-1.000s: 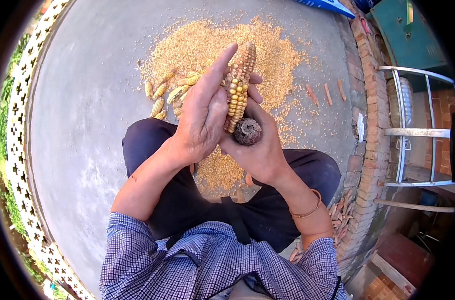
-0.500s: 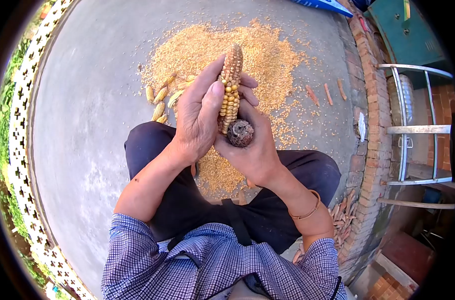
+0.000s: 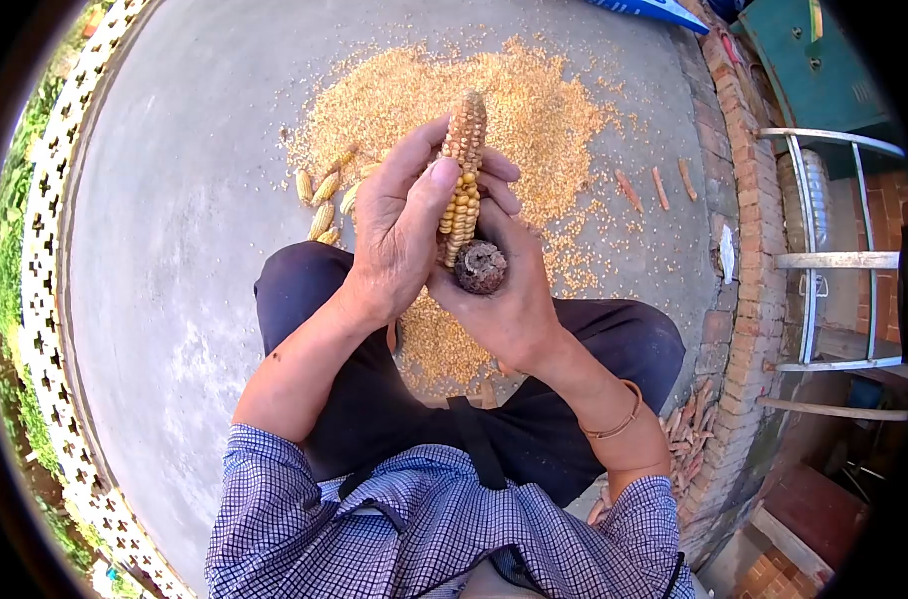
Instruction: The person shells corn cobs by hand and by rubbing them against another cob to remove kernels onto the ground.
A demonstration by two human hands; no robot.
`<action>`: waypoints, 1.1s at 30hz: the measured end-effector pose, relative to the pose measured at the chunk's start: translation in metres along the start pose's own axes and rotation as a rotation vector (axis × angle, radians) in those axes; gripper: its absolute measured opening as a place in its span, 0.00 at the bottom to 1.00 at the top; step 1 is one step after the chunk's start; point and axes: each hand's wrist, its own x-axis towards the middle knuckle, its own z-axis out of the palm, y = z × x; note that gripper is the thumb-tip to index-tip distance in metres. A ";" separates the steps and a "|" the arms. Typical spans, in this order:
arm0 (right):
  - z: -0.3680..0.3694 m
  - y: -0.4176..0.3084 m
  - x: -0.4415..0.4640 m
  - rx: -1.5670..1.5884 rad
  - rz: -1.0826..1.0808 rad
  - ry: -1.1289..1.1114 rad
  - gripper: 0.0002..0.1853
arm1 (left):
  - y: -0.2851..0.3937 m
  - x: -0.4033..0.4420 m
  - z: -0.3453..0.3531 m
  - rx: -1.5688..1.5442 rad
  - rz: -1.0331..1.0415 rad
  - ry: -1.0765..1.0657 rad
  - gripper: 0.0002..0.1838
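Upright between my two hands is a corn cob [image 3: 461,205], with yellow kernels low down and mostly stripped, brownish rows toward its tip. My left hand [image 3: 399,225] is closed round its left side, the thumb pressing against the kernels. From the right and below, my right hand [image 3: 507,295] wraps the lower part, its fingers showing behind the cob. A dark, rough round end [image 3: 481,268] sticks out of my right palm; whether it belongs to this cob or to another one, I cannot tell. Beyond the hands spreads a heap of loose corn kernels [image 3: 534,120].
Several unshelled corn cobs [image 3: 322,220] lie left of the heap. A few bare cobs [image 3: 628,190] are scattered to the right, with a pile of them [image 3: 688,429] beside the low brick edge [image 3: 748,240]. A metal ladder-like frame [image 3: 838,260] stands beyond it.
My hands keep nearly the same grip on the corn cob, with the left thumb slightly shifted. The whole view has moved slightly.
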 end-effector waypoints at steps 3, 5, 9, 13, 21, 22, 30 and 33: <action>0.002 -0.001 -0.001 0.013 -0.006 0.016 0.21 | -0.004 -0.001 -0.004 -0.018 0.022 -0.016 0.22; 0.002 0.003 0.000 0.019 -0.055 0.021 0.22 | -0.004 0.000 -0.007 -0.017 0.018 -0.034 0.23; -0.004 -0.005 0.001 0.194 0.130 -0.022 0.22 | -0.005 0.000 -0.004 -0.003 0.053 -0.065 0.27; -0.010 -0.006 0.002 0.245 0.159 -0.035 0.19 | -0.005 -0.006 0.000 0.127 0.067 -0.088 0.29; -0.012 -0.010 0.002 0.215 0.167 -0.025 0.16 | -0.006 -0.004 -0.003 0.058 0.001 -0.092 0.28; -0.011 -0.009 0.002 0.200 0.162 -0.013 0.16 | -0.007 -0.004 0.001 0.076 -0.003 -0.058 0.28; -0.011 -0.007 0.001 0.110 0.124 0.041 0.17 | -0.006 -0.003 0.003 0.010 -0.048 -0.015 0.26; -0.013 -0.003 0.003 0.048 0.061 0.042 0.18 | -0.010 -0.001 0.000 0.018 -0.064 -0.028 0.27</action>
